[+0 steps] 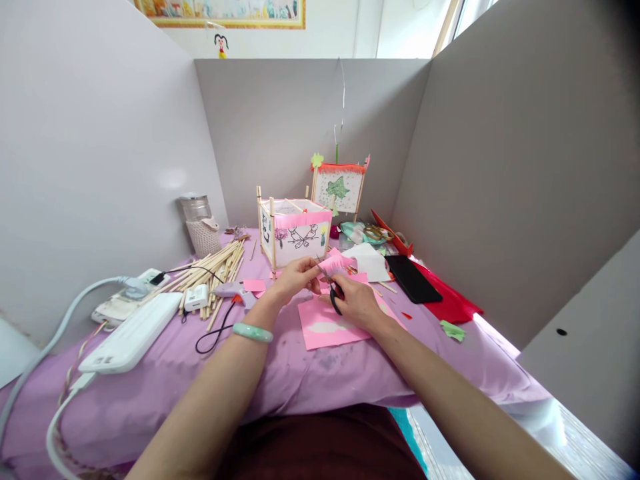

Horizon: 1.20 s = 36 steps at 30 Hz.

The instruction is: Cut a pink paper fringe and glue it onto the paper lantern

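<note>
My left hand (295, 277), with a green bangle (253, 332) on its wrist, pinches a small folded piece of pink paper (331, 264) above the table. My right hand (356, 303) is closed round the black handles of small scissors (334, 296), whose blades reach into the pink piece. Under both hands lies a larger pink sheet (325, 325) on the purple cloth (165, 380). Just behind stands a square paper lantern (295, 233) with stick corners, a pink band and butterfly drawings.
A second lantern (339, 189) with a green leaf stands at the back. Left: a bundle of wooden sticks (217, 275), a glue gun (234, 290), a white power strip (131, 333) with cables, a jar (200, 223). Right: a black tablet (413, 278), red paper (453, 303), grey partition walls around.
</note>
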Available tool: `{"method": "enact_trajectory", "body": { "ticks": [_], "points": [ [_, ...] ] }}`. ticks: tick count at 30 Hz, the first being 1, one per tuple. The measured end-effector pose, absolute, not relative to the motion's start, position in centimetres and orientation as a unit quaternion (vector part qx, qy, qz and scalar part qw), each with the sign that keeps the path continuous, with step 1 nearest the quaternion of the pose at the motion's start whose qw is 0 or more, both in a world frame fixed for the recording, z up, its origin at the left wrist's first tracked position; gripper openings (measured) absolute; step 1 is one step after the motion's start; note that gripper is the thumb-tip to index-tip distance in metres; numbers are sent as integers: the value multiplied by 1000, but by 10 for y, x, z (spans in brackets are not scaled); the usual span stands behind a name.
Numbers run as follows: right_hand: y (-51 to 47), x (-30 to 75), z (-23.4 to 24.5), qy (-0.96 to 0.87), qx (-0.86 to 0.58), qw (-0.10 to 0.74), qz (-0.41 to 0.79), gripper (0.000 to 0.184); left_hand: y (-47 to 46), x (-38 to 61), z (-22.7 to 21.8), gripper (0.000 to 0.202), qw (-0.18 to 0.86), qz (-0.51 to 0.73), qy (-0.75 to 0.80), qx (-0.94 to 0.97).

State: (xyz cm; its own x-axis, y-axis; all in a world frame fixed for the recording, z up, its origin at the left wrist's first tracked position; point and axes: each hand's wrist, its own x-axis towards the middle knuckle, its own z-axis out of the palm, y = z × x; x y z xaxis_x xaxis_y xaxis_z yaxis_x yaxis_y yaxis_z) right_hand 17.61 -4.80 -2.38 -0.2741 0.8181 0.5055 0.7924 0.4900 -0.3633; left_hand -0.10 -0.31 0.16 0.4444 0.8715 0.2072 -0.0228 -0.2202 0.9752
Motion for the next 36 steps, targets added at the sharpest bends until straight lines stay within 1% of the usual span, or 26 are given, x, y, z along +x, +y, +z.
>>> {"method": "enact_trajectory", "body": {
  "ticks": [8, 20, 28, 36],
  "points": [
    [-50, 176, -22, -800, -497, 334, 36, 35, -1, -3, -1, 31, 539, 406, 308, 671],
    [-48, 176, -23, -799, -508, 320, 38, 35, -3, -1, 1, 24, 545, 411, 305, 664],
    [-45, 176, -24, -799, -511, 315, 22, 34, -5, -1, 3, 29, 550, 413, 305, 659],
    [-44, 177, -24, -800, -507, 319, 30, 33, -7, -1, 6, 30, 552, 410, 309, 657]
  ]
}}
